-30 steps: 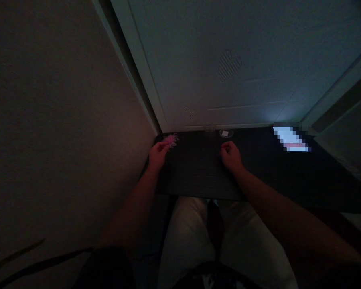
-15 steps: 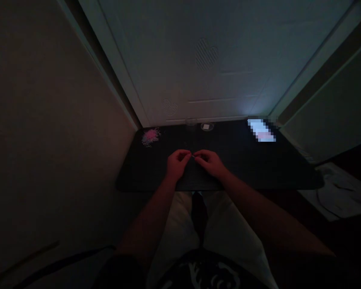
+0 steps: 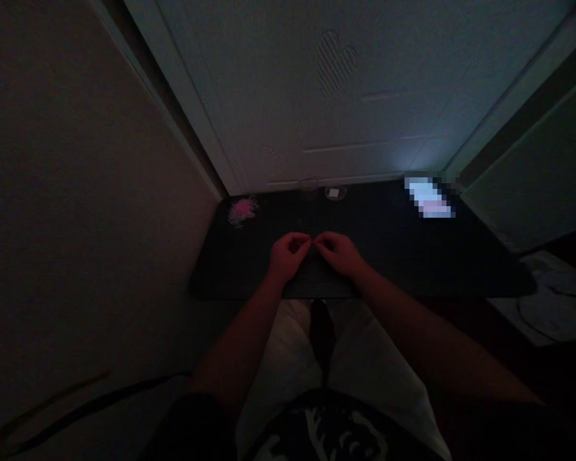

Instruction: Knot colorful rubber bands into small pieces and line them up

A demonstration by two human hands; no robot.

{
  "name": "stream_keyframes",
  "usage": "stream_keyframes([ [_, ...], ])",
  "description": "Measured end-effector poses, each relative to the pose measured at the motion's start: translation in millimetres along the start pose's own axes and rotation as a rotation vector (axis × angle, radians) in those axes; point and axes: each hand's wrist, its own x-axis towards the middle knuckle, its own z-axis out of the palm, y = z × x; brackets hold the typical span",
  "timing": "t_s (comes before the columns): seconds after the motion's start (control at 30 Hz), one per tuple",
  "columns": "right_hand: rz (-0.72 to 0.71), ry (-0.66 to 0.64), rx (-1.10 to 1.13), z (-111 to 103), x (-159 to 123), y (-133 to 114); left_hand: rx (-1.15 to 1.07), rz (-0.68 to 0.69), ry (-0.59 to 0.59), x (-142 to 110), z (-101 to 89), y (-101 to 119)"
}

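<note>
Over the middle of the dark table [image 3: 403, 256], my left hand [image 3: 288, 256] and my right hand [image 3: 338, 253] face each other with their fingertips almost meeting. Thumb and forefinger are pinched together on each hand. Something tiny and thin seems to bridge the two pinches, but it is too small and dark to name. To the far left lies a loose pile of thin pink and whitish pieces [image 3: 242, 210]. Beyond my hands stand a clear cup-like container [image 3: 308, 187] and a small round dish [image 3: 335, 193] with a white square in it.
A lit, blurred-out screen [image 3: 429, 197] glows at the table's back right. Behind the table rises a pale panel [image 3: 249, 96] with embossed hearts, and a wall [image 3: 77, 192] stands close on the left. Whitish sheets [image 3: 552, 301] lie lower down at the right.
The view has shifted slightly, and the picture is darker. My hands keep their pinched pose, fingertips still close together. The small pale glint between them is fainter now.
</note>
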Motion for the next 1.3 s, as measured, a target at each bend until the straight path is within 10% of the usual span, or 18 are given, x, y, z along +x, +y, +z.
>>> stream_keyframes([
  [1.3,0.042,0.078,-0.004,1.3,-2.9,0.9,0.151,-0.023,-0.043,-1.1,2.9,3.8],
])
